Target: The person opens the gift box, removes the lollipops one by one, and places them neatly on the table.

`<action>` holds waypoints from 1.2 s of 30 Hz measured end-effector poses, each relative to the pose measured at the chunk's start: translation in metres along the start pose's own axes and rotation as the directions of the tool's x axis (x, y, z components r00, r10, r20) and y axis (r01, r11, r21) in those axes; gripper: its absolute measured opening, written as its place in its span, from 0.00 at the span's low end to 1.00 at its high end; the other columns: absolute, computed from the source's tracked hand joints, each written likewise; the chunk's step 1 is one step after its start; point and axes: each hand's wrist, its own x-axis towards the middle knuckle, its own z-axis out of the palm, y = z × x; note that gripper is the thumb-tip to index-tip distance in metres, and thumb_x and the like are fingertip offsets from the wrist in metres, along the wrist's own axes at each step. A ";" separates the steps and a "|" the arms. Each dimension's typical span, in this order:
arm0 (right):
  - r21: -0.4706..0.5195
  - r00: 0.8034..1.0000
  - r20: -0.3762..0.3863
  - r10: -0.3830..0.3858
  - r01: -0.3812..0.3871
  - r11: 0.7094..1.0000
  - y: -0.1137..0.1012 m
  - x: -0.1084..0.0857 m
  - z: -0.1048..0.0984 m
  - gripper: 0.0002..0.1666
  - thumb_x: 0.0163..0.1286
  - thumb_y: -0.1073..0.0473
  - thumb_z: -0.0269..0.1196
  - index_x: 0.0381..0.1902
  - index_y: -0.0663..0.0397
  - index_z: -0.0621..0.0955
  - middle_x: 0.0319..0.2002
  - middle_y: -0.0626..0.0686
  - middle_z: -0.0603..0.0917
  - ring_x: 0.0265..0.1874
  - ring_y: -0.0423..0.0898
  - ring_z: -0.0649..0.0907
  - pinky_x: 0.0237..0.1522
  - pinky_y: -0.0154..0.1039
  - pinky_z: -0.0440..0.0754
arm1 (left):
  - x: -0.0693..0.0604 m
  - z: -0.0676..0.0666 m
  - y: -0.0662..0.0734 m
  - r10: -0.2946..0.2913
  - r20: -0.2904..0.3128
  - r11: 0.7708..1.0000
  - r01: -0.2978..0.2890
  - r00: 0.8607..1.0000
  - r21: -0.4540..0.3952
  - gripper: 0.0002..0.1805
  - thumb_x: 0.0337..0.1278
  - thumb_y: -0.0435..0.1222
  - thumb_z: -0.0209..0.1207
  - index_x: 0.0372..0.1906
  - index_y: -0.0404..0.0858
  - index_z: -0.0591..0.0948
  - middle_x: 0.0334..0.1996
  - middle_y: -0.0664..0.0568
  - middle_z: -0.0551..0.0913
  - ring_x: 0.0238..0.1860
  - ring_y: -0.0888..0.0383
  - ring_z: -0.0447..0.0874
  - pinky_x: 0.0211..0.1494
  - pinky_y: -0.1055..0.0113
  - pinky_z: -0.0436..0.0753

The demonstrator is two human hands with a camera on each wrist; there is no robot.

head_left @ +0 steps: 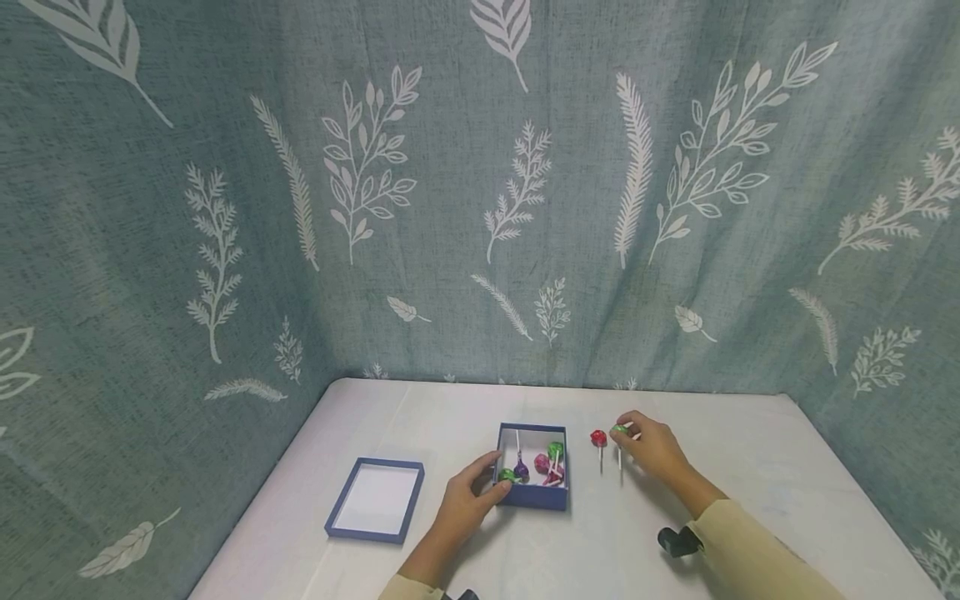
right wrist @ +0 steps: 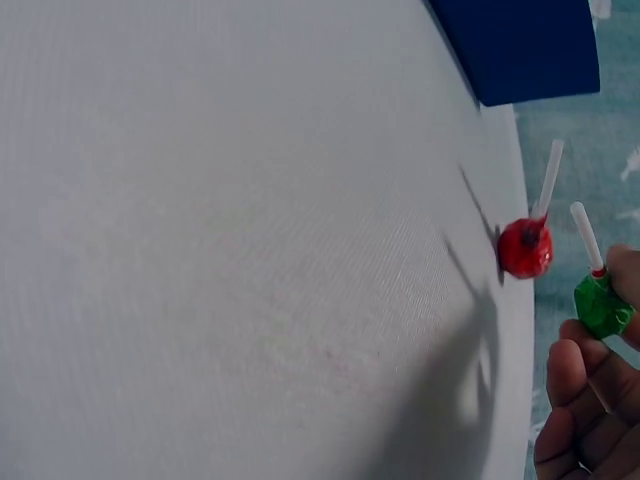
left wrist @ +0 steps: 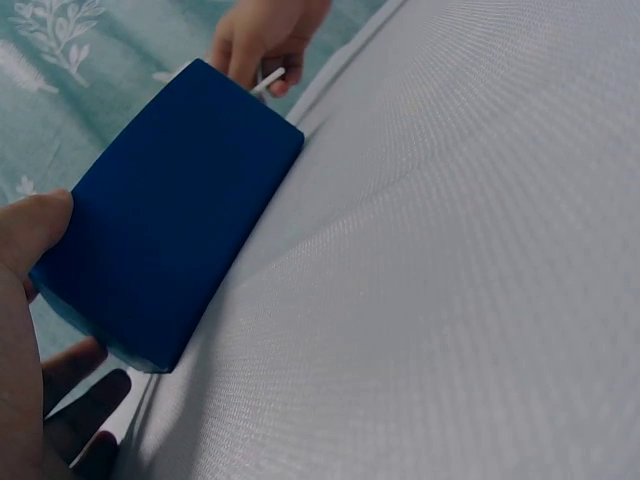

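Observation:
My right hand pinches a green-wrapped lollipop by its candy head, its white stick pointing toward me. Just left of it, a red-wrapped lollipop lies on the table. My left hand holds the left front corner of a blue box, thumb at the front and fingers along the left side. Inside the box are several lollipops: a purple one, a pink one and green ones. In the left wrist view the box wall hides its contents.
The blue-rimmed box lid, white inside, lies left of my left hand on the white table. A green-grey curtain with white leaf prints stands behind the table and along its sides.

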 end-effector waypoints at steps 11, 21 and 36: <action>-0.087 0.998 0.060 0.009 -0.004 0.996 0.014 0.009 0.003 0.19 0.68 0.49 0.64 0.49 0.57 0.80 0.34 0.50 0.83 0.33 0.49 0.80 0.32 0.47 0.78 | 0.001 0.001 -0.005 -0.011 0.002 1.000 0.011 1.000 0.010 0.31 0.57 0.51 0.65 0.65 0.47 0.75 0.62 0.50 0.76 0.66 0.46 0.70 0.69 0.45 0.63; -0.146 0.997 0.072 0.006 0.005 0.989 0.018 0.013 0.007 0.17 0.68 0.51 0.64 0.49 0.54 0.80 0.35 0.50 0.84 0.36 0.52 0.82 0.39 0.53 0.80 | 0.000 0.000 -0.002 -0.007 -0.001 1.000 0.007 1.000 0.016 0.30 0.57 0.49 0.65 0.65 0.46 0.75 0.63 0.50 0.75 0.66 0.47 0.69 0.70 0.45 0.62; -0.166 0.998 0.063 -0.027 0.037 0.985 0.023 0.015 0.010 0.15 0.67 0.52 0.65 0.45 0.56 0.81 0.33 0.50 0.83 0.35 0.50 0.82 0.41 0.54 0.80 | 0.000 0.000 -0.001 -0.023 0.006 0.999 0.023 1.000 0.027 0.30 0.58 0.49 0.65 0.65 0.45 0.75 0.64 0.50 0.75 0.67 0.46 0.68 0.70 0.45 0.61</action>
